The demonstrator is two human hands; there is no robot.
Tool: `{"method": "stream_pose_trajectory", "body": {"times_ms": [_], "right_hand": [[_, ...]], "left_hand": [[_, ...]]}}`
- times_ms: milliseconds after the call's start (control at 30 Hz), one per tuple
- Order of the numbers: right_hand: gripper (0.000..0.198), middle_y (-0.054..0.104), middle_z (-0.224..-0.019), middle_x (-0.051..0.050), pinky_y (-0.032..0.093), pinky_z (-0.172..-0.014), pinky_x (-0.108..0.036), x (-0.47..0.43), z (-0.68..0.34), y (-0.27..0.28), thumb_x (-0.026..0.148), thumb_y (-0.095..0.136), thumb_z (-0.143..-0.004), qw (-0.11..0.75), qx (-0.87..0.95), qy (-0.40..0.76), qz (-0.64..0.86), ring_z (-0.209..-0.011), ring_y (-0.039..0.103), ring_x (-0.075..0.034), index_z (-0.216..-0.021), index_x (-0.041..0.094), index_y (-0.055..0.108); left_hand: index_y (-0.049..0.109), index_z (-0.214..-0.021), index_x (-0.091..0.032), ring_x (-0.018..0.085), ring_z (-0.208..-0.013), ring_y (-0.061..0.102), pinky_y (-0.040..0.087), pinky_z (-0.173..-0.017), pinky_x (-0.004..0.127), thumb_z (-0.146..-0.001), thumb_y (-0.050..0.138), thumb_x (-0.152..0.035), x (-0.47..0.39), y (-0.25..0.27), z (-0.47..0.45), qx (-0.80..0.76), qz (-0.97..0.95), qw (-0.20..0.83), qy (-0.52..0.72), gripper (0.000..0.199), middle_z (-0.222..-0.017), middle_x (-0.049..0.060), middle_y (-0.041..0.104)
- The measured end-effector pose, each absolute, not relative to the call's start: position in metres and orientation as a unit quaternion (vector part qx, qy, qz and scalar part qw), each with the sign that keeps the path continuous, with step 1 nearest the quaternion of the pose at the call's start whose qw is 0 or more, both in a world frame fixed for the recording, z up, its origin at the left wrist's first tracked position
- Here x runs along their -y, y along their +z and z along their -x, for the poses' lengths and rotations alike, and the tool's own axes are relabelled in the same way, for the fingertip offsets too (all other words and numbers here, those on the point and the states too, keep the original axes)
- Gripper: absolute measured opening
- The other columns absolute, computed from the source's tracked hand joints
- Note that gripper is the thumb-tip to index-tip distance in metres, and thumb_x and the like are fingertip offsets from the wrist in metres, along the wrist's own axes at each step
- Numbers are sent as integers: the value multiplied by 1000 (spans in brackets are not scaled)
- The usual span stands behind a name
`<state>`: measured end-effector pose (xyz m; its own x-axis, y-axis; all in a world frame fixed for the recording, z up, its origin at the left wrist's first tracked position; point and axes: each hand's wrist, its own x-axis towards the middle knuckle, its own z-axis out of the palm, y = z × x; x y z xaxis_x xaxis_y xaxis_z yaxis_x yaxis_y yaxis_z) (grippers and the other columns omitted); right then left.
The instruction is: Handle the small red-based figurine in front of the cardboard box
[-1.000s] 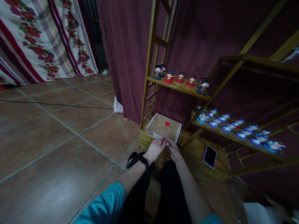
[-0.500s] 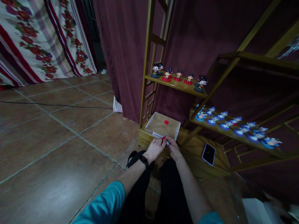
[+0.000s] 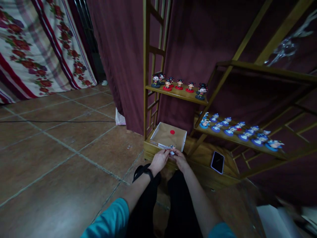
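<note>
- Both hands are meeting at the front edge of the cardboard box (image 3: 168,135), w/ a small figurine (image 3: 171,150) pinched between them.
- Left hand (image 3: 159,160) is closing its fingers on the figurine from the left side; dark band on that wrist.
- Right hand (image 3: 180,159) is closing on the same piece from the right, fingertips touching it. Both hands clamped on it, not apart.
- Figurine is tiny & partly hidden by the fingers: a whitish bit and a dark top are showing, can't tell more.
- It's sitting just over the box's near rim, above the lowest shelf board (image 3: 198,155), not yet on a shelf w/ the others.
- Box is looking nearly emptied: only a red disc (image 3: 172,132) is lying on its floor, approx. mid-back.
- Judging by that, most of the work is looking done: a row of red-base figurines (image 3: 178,85) is standing on the upper shelf, and a longer row of blue-base figurines (image 3: 237,129) is lying along the middle shelf.
- What's left, as far as visible: the piece in hand and the disc in the box.
- A phone (image 3: 217,162) is lying face up on the lowest board, right of the hands, well apart from the box.
</note>
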<state>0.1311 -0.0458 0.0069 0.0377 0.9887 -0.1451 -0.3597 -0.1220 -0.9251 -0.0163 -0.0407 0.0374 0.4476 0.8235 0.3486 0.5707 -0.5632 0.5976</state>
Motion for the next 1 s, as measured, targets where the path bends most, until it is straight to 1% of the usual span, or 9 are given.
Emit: {"method": "stream_pose_trajectory", "body": {"times_ms": [33,67,167,200,267,433,567,800,1000], "right_hand": [[31,65,-93,-1,48,-81,-34,47,-131,7,18,69,-54,552,349,609,451,-88,60,-18,-84,21,61],[30,65,-91,-2,48,-81,-35,47,-130,7,21,70,-55,541,349,616,454,-85,61,-18,-83,21,61],[27,66,-86,-4,48,-81,-37,47,-129,7,29,72,-57,519,348,626,467,-78,63,-17,-80,18,62],[27,66,-86,-4,48,-81,-37,47,-129,7,31,72,-57,515,346,628,470,-77,64,-17,-79,17,62],[27,66,-85,-4,48,-81,-37,45,-128,5,31,73,-57,514,339,629,474,-77,64,-17,-78,17,63],[26,66,-85,-5,49,-79,-37,44,-126,8,30,74,-56,517,324,627,485,-78,64,-18,-76,17,63],[24,66,-84,-4,49,-79,-37,46,-126,11,29,73,-56,519,320,619,496,-78,64,-18,-74,17,62],[24,64,-82,-4,50,-78,-38,42,-129,2,18,73,-55,534,309,613,493,-76,65,-18,-75,17,59],[31,65,-79,-3,50,-78,-39,40,-127,2,19,75,-51,527,313,621,488,-76,65,-18,-76,17,57]], "left_hand": [[58,-105,-21,18,-86,57,43,-77,28,-80,48,-20,36,32,15,-427,-789,272,348,27,-97,8,61],[61,-97,-19,17,-81,59,44,-74,26,-78,51,-19,31,27,13,-435,-740,348,376,21,-89,7,63],[63,-75,-14,13,-53,56,44,-54,23,-72,59,-19,19,12,9,-473,-557,557,394,8,-60,3,61],[62,-71,-13,11,-47,54,43,-49,22,-70,61,-19,16,9,8,-474,-500,611,389,7,-54,2,59],[63,-71,-11,10,-45,54,42,-47,20,-65,66,-16,14,5,9,-467,-425,674,383,8,-55,3,61],[64,-74,-10,10,-47,57,44,-48,19,-66,65,-14,13,8,14,-468,-349,714,387,9,-59,5,64],[62,-76,-10,9,-45,56,44,-47,18,-66,64,-10,12,11,11,-463,-329,724,391,10,-57,4,63],[59,-81,-11,8,-48,58,43,-45,15,-65,65,-4,10,10,11,-462,-306,723,414,19,-63,4,64],[60,-79,-11,7,-47,56,43,-46,15,-67,65,-6,11,11,11,-467,-297,725,410,14,-62,3,63]]}}
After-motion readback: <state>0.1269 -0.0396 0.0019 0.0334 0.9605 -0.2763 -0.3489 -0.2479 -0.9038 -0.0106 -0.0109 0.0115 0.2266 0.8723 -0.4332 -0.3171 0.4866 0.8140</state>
